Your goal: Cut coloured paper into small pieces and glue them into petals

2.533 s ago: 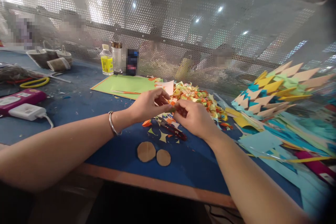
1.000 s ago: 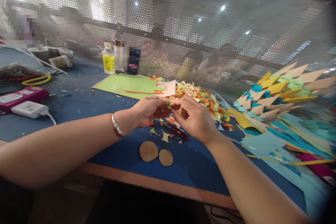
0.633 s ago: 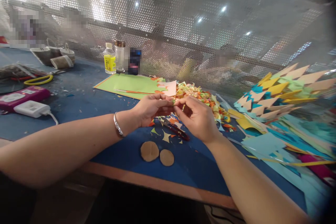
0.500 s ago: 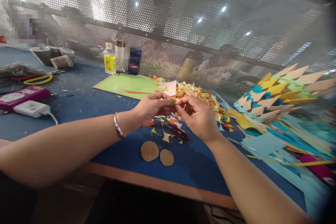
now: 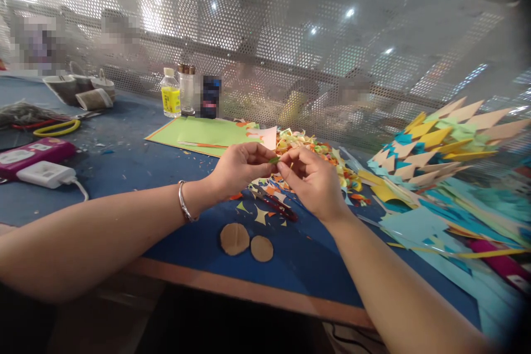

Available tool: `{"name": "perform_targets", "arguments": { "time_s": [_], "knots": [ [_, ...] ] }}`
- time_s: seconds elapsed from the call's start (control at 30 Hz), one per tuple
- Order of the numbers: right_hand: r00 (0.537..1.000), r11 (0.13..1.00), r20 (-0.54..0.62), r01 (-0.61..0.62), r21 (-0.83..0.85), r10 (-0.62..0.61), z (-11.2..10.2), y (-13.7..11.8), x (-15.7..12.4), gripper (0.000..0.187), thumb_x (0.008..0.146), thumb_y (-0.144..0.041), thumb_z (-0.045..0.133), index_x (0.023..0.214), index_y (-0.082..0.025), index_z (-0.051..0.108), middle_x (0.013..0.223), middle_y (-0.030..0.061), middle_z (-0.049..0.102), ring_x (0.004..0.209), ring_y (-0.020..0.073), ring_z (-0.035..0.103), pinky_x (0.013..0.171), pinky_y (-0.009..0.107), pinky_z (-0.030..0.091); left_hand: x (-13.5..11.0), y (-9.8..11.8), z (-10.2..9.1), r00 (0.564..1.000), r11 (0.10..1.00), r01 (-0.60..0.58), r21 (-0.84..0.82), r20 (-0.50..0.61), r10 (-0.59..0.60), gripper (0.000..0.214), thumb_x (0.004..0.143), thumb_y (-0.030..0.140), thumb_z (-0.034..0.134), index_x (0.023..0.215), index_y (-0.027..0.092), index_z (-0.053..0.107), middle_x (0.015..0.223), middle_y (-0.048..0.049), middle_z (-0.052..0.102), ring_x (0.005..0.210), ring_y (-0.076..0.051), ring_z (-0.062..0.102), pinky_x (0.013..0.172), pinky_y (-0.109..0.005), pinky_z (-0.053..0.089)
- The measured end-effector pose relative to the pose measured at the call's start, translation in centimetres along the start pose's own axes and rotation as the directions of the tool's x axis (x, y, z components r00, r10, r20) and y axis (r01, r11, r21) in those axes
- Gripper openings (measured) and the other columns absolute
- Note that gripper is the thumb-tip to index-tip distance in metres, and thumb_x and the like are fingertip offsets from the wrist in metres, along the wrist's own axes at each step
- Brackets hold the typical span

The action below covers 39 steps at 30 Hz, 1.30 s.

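Observation:
My left hand (image 5: pixel 238 168) and my right hand (image 5: pixel 313 182) meet above the blue table (image 5: pixel 136 166), both pinching a small green paper piece (image 5: pixel 274 160) between fingertips. A silver bracelet (image 5: pixel 183 202) is on my left wrist. Under the hands lie small red-handled scissors (image 5: pixel 277 208) and star-shaped paper scraps (image 5: pixel 259 213). Behind them is a heap of small colourful paper pieces (image 5: pixel 319 157). Two brown card discs (image 5: pixel 245 242) lie nearer the table's front edge.
Green paper sheets (image 5: pixel 199 135) lie at the back, with a yellow-labelled bottle (image 5: pixel 170 94) and a glass jar (image 5: pixel 186 90) by the perforated screen. Stacks of pointed coloured paper (image 5: pixel 440 144) fill the right. At left lie a white power adapter (image 5: pixel 41 173), a pink box (image 5: pixel 29 152) and yellow-handled scissors (image 5: pixel 56 128).
Both hands have stayed together over the scraps, working the small green piece; they have lifted slightly and the fingertips have shifted on it. Nothing else on the table has moved.

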State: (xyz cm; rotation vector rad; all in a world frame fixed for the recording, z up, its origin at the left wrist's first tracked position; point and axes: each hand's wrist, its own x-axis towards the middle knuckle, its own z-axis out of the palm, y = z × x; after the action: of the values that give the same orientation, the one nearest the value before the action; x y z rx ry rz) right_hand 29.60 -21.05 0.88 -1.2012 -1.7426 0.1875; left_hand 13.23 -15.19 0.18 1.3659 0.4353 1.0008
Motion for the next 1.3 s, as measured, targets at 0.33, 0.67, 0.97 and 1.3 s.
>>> {"name": "perform_targets", "arguments": {
  "time_s": [0.33, 0.67, 0.97, 1.3],
  "knots": [
    [1.0, 1.0, 0.003, 0.002, 0.002, -0.002, -0.1, 0.1, 0.0, 0.011, 0.084, -0.028, 0.063, 0.082, -0.018, 0.058, 0.067, -0.0022, 0.056, 0.049, 0.008, 0.046, 0.046, 0.025, 0.037, 0.1, -0.1, -0.2, 1.0, 0.997, -0.025, 0.08, -0.002, 0.025, 0.017, 0.071, 0.022, 0.076, 0.082, 0.013, 0.066, 0.074, -0.0026, 0.07, 0.07, -0.012, 0.067, 0.074, -0.028, 0.054],
    [1.0, 1.0, 0.017, 0.011, -0.002, -0.011, -0.1, 0.5, 0.1, 0.01, 0.084, -0.028, 0.064, 0.084, -0.019, 0.06, 0.072, -0.0009, 0.059, 0.052, 0.0089, 0.05, 0.048, 0.025, 0.04, 0.1, 0.5, 0.0, 0.998, 0.998, 0.063, 0.025, -0.014, -0.062, 0.008, 0.073, 0.011, 0.07, 0.078, 0.012, 0.065, 0.07, -0.0029, 0.071, 0.069, -0.012, 0.069, 0.074, -0.026, 0.054],
    [1.0, 1.0, 0.026, -0.013, 0.025, 0.012, -0.3, 0.8, 0.0, 0.015, 0.084, -0.033, 0.066, 0.092, -0.02, 0.06, 0.075, -0.0008, 0.059, 0.053, 0.0094, 0.052, 0.047, 0.025, 0.042, 0.1, 1.0, -0.1, 0.994, 0.993, 0.107, 0.042, -0.009, -0.107, 0.005, 0.073, 0.01, 0.068, 0.074, 0.013, 0.064, 0.067, -0.004, 0.071, 0.068, -0.013, 0.069, 0.071, -0.027, 0.054],
    [0.997, 0.999, 0.079, -0.027, 0.042, 0.024, -0.5, 0.4, 0.1, 0.011, 0.084, -0.029, 0.065, 0.088, -0.02, 0.06, 0.073, -0.0009, 0.06, 0.049, 0.0079, 0.048, 0.044, 0.024, 0.038, 0.2, 0.6, 0.0, 0.998, 0.995, 0.061, 0.076, 0.012, -0.062, 0.01, 0.072, 0.008, 0.069, 0.078, 0.014, 0.064, 0.068, -0.0024, 0.07, 0.067, -0.012, 0.068, 0.071, -0.027, 0.052]
  ]
}}
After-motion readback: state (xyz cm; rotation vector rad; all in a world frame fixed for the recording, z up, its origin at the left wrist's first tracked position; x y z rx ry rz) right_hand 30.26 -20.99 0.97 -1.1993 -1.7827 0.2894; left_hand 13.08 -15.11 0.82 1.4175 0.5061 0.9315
